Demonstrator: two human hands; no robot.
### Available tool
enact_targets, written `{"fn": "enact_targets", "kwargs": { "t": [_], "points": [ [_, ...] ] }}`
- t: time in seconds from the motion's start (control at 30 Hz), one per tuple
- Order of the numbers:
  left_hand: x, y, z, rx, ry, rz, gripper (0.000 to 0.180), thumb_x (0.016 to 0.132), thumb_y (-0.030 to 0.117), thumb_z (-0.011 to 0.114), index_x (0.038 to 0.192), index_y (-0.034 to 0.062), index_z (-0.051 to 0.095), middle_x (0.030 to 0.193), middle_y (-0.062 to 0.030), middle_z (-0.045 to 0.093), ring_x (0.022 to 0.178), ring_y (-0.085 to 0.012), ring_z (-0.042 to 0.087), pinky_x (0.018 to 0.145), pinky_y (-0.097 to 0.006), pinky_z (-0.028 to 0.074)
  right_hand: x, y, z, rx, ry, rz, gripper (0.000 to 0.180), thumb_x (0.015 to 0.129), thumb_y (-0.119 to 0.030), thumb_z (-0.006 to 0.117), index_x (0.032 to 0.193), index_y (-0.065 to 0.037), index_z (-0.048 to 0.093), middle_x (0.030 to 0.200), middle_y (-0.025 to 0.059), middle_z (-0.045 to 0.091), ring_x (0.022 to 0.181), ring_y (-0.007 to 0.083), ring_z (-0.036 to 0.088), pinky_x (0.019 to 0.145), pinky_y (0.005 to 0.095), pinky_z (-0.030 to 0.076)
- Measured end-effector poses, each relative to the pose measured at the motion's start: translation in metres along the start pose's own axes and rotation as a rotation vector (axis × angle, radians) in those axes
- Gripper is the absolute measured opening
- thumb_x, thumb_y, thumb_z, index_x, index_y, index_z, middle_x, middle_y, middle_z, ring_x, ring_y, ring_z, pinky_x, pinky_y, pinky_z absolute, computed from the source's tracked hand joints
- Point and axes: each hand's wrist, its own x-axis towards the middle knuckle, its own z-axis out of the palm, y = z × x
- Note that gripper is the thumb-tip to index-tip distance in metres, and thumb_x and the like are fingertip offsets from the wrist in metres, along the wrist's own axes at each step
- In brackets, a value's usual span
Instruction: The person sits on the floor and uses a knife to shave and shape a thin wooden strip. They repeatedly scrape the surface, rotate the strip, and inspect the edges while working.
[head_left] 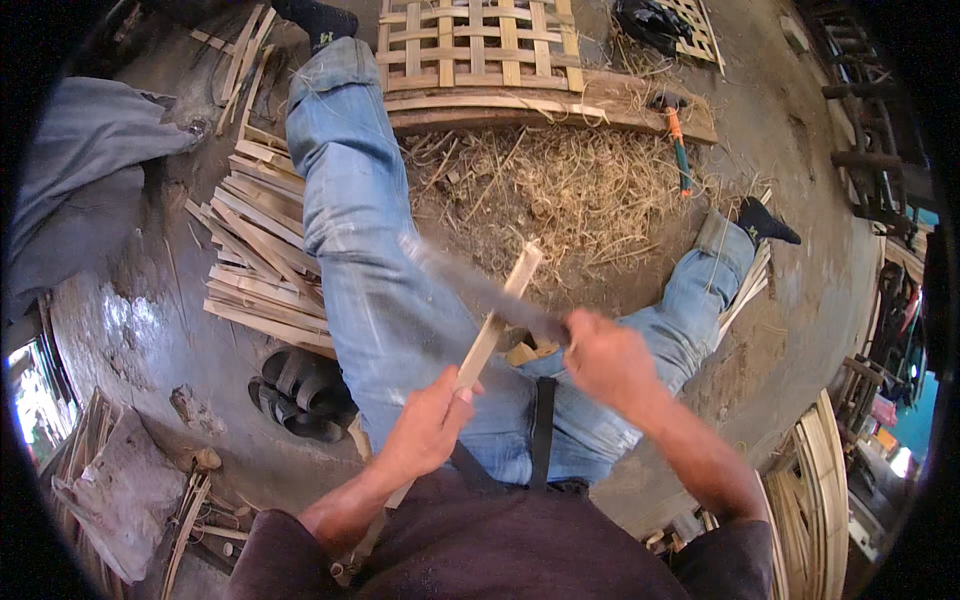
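Note:
My left hand [430, 425] is closed around a pale wooden strip [483, 352], probably bamboo. The strip slants up and away from my lap, and part of it runs back under my left forearm. In my right hand [610, 365] is the handle of a long-bladed knife [525, 316]. Its blade points left and crosses the strip above my left hand, smeared by motion toward its tip. Whether the edge bites into the wood, I cannot tell. Both hands are over my lap, between my spread legs in blue jeans [350, 200].
Curly shavings [570, 190] cover the floor between my legs. Beyond lie a thick plank [640, 95], a woven lattice panel [480, 45] and a hammer [681, 160] with an orange and green handle. Split strips [265, 265] are piled at my left leg, near dark sandals [300, 395].

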Motion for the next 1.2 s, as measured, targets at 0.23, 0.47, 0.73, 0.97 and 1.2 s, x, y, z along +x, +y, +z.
{"fn": "enact_targets", "kwargs": {
  "t": [0.23, 0.47, 0.73, 0.97, 1.2],
  "points": [
    [-0.003, -0.015, -0.003, -0.425, -0.106, -0.239, 0.019, 0.102, 0.019, 0.043, 0.106, 0.0051, 0.054, 0.067, 0.0025, 0.044, 0.056, -0.0067, 0.041, 0.049, -0.024, 0.035, -0.002, 0.012, -0.015, 0.071, 0.061, 0.021, 0.02, 0.082, -0.011, 0.057, 0.098, 0.0, 0.055, 0.075, 0.0206, 0.064, 0.066, 0.0418, 0.064, 0.059, 0.0493, 0.051],
    [0.006, -0.006, -0.014, -0.71, -0.293, -0.318, 0.02, 0.103, 0.023, 0.04, 0.106, 0.0056, 0.05, 0.069, 0.0046, 0.037, 0.057, -0.0036, 0.032, 0.048, -0.021, 0.028, -0.019, 0.005, -0.004, 0.068, -0.094, 0.062, 0.02, 0.08, -0.012, 0.06, 0.097, -0.004, 0.053, 0.079, 0.0211, 0.064, 0.07, 0.042, 0.064, 0.061, 0.049, 0.052],
    [0.0, -0.004, -0.013, -0.745, -0.332, -0.325, 0.019, 0.104, 0.023, 0.04, 0.106, 0.0065, 0.05, 0.069, 0.0053, 0.036, 0.056, -0.0034, 0.03, 0.048, -0.02, 0.027, -0.014, 0.026, -0.01, -0.012, -0.009, 0.059, 0.024, 0.079, -0.013, 0.062, 0.099, -0.003, 0.054, 0.081, 0.0224, 0.065, 0.072, 0.0419, 0.064, 0.063, 0.05, 0.052],
    [0.005, -0.005, -0.008, -0.631, -0.294, -0.275, 0.019, 0.103, 0.023, 0.043, 0.107, 0.0059, 0.052, 0.068, 0.005, 0.038, 0.056, -0.0034, 0.032, 0.048, -0.02, 0.029, -0.001, 0.044, -0.018, 0.101, 0.153, 0.226, 0.02, 0.08, -0.015, 0.061, 0.093, -0.002, 0.052, 0.074, 0.0232, 0.063, 0.072, 0.0433, 0.064, 0.063, 0.0502, 0.051],
    [0.0, -0.009, 0.0, -0.366, -0.131, -0.153, 0.025, 0.104, 0.022, 0.043, 0.113, 0.0031, 0.055, 0.07, 0.005, 0.042, 0.06, -0.0044, 0.038, 0.051, -0.023, 0.033, -0.046, -0.117, -0.102, -0.092, -0.28, -0.085, 0.01, 0.084, -0.012, 0.056, 0.088, -0.004, 0.053, 0.073, 0.0173, 0.063, 0.068, 0.0401, 0.066, 0.059, 0.0469, 0.054]
  ]
}}
